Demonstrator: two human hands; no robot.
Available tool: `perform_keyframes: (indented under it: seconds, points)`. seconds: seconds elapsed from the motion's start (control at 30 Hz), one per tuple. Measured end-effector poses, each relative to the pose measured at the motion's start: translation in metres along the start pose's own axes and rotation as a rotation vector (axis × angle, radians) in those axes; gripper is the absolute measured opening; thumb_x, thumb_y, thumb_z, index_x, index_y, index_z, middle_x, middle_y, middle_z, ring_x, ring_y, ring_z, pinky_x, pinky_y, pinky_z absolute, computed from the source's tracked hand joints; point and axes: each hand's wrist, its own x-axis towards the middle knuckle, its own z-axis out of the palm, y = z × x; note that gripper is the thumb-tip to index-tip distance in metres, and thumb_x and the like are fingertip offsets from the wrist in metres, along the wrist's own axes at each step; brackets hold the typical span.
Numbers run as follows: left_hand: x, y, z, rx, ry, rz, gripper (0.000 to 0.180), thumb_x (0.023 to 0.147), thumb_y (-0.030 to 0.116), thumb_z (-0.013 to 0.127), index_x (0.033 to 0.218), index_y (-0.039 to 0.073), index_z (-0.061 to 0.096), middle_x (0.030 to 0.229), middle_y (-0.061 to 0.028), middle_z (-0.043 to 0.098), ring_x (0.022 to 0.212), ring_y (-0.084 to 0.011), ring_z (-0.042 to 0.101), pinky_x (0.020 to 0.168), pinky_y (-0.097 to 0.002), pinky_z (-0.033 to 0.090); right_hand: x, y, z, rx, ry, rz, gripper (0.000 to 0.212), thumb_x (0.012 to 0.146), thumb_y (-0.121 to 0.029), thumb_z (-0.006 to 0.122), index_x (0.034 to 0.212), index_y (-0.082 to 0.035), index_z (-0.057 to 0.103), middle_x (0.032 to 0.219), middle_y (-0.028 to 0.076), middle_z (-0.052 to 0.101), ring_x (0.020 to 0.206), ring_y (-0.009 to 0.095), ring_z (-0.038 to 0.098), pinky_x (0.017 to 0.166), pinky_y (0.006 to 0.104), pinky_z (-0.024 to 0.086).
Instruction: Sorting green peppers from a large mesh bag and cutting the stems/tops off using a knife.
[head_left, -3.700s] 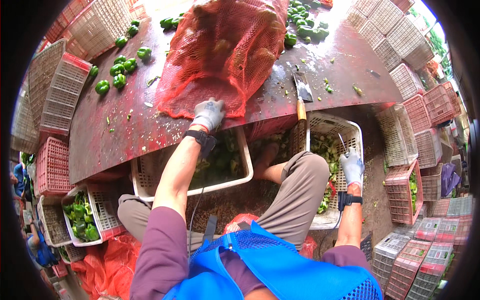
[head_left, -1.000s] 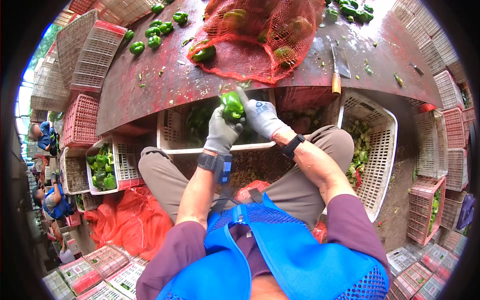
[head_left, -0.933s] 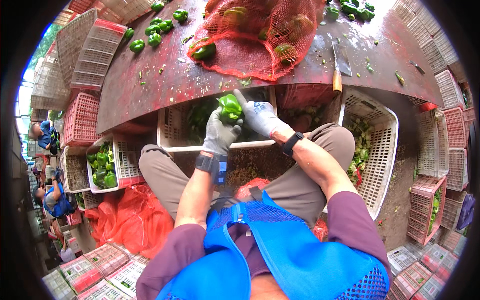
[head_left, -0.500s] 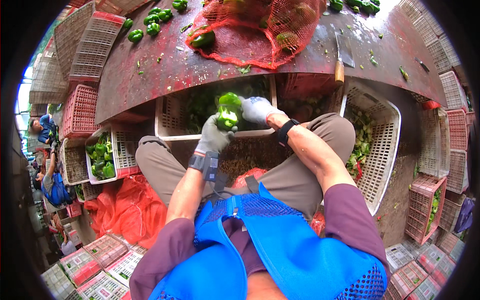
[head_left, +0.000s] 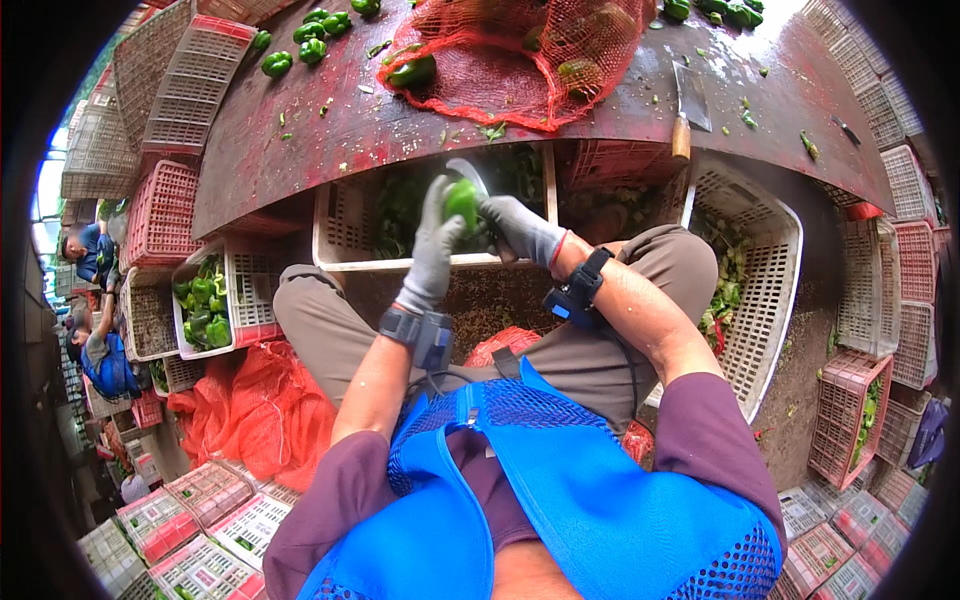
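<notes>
My left hand (head_left: 432, 248), in a grey glove, is closed around a green bell pepper (head_left: 461, 203). Close beside it, my right hand (head_left: 522, 230), gloved too, grips a small knife (head_left: 467, 173); its pale curved blade shows past the top of the pepper, while the handle is hidden in the fingers. Both hands are over the near edge of a white plastic crate (head_left: 400, 265) that holds more green peppers, partly under the table's edge. Whether the blade is in the pepper or only against it I cannot tell.
A red mesh sack (head_left: 540, 118) of peppers and a cleaver (head_left: 685, 110) lie on the worn table (head_left: 300, 150). To the right stands a white crate (head_left: 770, 290) with trimmings; to the left, a crate of peppers (head_left: 206, 305) and red netting (head_left: 265, 405). Two people (head_left: 105, 365) are far left.
The pepper has been turned and brought upright in my left hand. My right hand has rolled over, and the knife blade now shows above the pepper.
</notes>
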Motion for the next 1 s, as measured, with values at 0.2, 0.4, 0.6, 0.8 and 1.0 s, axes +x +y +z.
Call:
perform_keyframes:
  seconds: [0.2, 0.4, 0.6, 0.8, 1.0]
  points:
    - [-0.01, -0.023, 0.016, 0.116, -0.058, -0.074, 0.084, 0.081, 0.016, 0.075, 0.153, 0.01, 0.032, 0.146, -0.0136, 0.045, 0.128, -0.0225, 0.049, 0.107, -0.0336, 0.04, 0.012, 0.052, -0.027, 0.055, -0.011, 0.101, 0.042, 0.104, -0.04, 0.039, 0.114, -0.005, 0.06, 0.094, 0.008, 0.062, 0.081, 0.019, 0.059, 0.071, 0.0325, 0.047]
    - [0.011, -0.022, 0.014, 0.489, -0.115, 0.111, 0.073, 0.078, 0.021, 0.079, 0.141, 0.004, 0.045, 0.139, -0.0185, 0.05, 0.125, -0.0299, 0.053, 0.105, -0.0369, 0.042, 0.022, 0.044, -0.036, 0.372, -0.107, 0.142, 0.043, 0.104, -0.036, 0.038, 0.123, -0.002, 0.056, 0.104, 0.01, 0.063, 0.092, 0.021, 0.061, 0.081, 0.0329, 0.05]
    - [0.024, -0.018, 0.018, 0.385, -0.009, 0.188, 0.075, 0.078, 0.024, 0.079, 0.142, 0.004, 0.045, 0.132, -0.0191, 0.053, 0.121, -0.0306, 0.055, 0.105, -0.0376, 0.043, 0.032, 0.021, -0.021, 0.072, 0.331, -0.293, 0.013, 0.093, -0.011, 0.062, 0.104, -0.004, 0.063, 0.084, 0.003, 0.065, 0.072, 0.012, 0.062, 0.064, 0.0282, 0.052]
    - [0.036, -0.003, 0.029, 0.388, 0.073, 0.299, 0.07, 0.082, 0.027, 0.074, 0.141, 0.003, 0.045, 0.132, -0.0198, 0.053, 0.12, -0.0299, 0.054, 0.105, -0.0382, 0.042, 0.017, -0.003, -0.016, -0.151, 0.413, -0.497, 0.013, 0.092, -0.012, 0.066, 0.101, -0.003, 0.062, 0.084, 0.001, 0.063, 0.073, 0.008, 0.057, 0.064, 0.0265, 0.048]
    - [0.04, 0.002, 0.046, 0.257, 0.195, 0.081, 0.054, 0.088, 0.018, 0.064, 0.137, 0.003, 0.048, 0.118, -0.0107, 0.061, 0.102, -0.0233, 0.062, 0.091, -0.0322, 0.051, 0.016, -0.006, -0.022, -0.366, 0.5, -0.471, 0.023, 0.089, -0.02, 0.072, 0.102, -0.002, 0.064, 0.085, 0.002, 0.066, 0.072, 0.008, 0.058, 0.064, 0.0254, 0.049]
